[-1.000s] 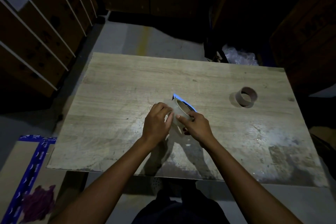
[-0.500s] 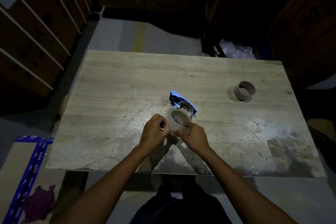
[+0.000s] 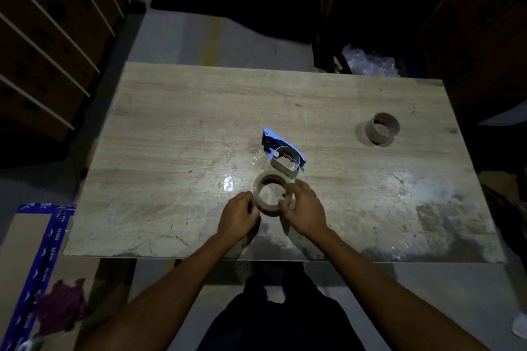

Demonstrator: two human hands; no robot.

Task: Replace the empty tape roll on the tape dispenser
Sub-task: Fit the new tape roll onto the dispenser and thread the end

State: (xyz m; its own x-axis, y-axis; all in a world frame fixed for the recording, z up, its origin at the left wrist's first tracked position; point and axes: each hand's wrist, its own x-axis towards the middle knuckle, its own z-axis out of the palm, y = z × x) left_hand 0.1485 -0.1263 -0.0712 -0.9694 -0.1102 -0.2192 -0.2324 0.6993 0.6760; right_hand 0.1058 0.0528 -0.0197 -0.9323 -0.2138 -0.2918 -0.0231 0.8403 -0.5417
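Two hands are working a tape roll [image 3: 271, 192] near the middle of the surface's [image 3: 171, 122] near edge. The left hand [image 3: 239, 215] is curling its fingers closed against the roll's left rim, and the right hand [image 3: 305, 209] is gripping the roll's right side, fingers bent over its outer wall. The roll is sitting tilted, its hole facing up toward the camera. Just beyond it, close to the surface's centre, the blue tape dispenser [image 3: 282, 152] is lying on its side with its hub bare, apart from both hands. The empty cardboard core [image 3: 381, 129] is standing on end well apart, toward the far right corner. Whether the roll is touching the surface is unclear.
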